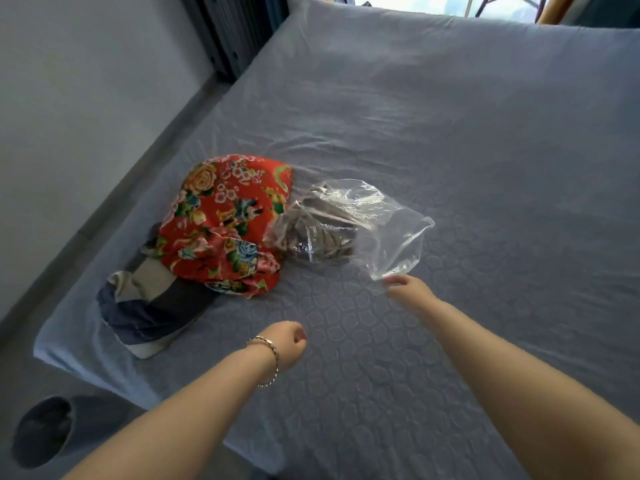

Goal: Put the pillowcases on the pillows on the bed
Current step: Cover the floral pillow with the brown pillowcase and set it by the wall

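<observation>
A red floral pillow (pixel 225 216) lies on the grey-blue bed sheet (pixel 450 150), its lower end crumpled. Under it, toward the bed's near-left corner, lies a pillow in grey, cream and blue stripes (pixel 152 313). Right of the red pillow sits a clear plastic bag (pixel 349 223) with grey folded fabric inside. My right hand (pixel 408 289) pinches the bag's near corner. My left hand (pixel 287 341), with a bracelet on the wrist, hovers over the sheet with fingers curled and nothing in it.
A wall runs along the bed's left side, with a dark radiator-like panel (pixel 235 32) at the far left corner. A grey slipper (pixel 45 431) sits on the floor by the near-left corner. A window shows beyond the bed's far edge.
</observation>
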A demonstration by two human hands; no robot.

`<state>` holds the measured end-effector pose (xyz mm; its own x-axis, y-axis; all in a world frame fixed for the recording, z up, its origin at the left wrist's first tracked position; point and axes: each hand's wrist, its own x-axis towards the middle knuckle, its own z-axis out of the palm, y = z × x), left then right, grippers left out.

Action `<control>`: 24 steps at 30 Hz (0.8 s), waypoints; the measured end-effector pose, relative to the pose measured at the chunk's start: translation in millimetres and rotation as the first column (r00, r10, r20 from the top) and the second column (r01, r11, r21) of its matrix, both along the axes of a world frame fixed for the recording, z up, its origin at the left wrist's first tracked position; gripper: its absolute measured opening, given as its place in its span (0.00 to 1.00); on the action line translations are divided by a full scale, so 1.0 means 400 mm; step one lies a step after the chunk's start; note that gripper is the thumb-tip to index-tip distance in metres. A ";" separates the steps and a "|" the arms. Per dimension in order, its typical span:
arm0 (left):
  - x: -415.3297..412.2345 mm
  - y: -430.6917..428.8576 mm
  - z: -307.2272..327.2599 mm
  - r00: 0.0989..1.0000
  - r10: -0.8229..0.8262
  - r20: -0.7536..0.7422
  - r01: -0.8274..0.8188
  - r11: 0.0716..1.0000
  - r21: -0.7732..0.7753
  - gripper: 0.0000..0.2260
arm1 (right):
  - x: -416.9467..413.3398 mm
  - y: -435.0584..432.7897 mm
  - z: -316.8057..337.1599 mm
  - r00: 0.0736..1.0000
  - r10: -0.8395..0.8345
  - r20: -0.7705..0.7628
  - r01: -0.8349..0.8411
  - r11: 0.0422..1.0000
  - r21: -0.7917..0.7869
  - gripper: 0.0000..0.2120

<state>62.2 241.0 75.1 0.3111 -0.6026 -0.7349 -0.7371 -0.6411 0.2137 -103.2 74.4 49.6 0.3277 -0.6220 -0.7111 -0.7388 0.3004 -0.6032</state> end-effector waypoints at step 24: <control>0.338 -0.231 0.180 0.727 0.522 -0.446 -0.429 0.852 0.299 0.08 | 0.414 0.288 0.200 0.860 0.479 0.173 -0.103 0.496 -0.862 0.06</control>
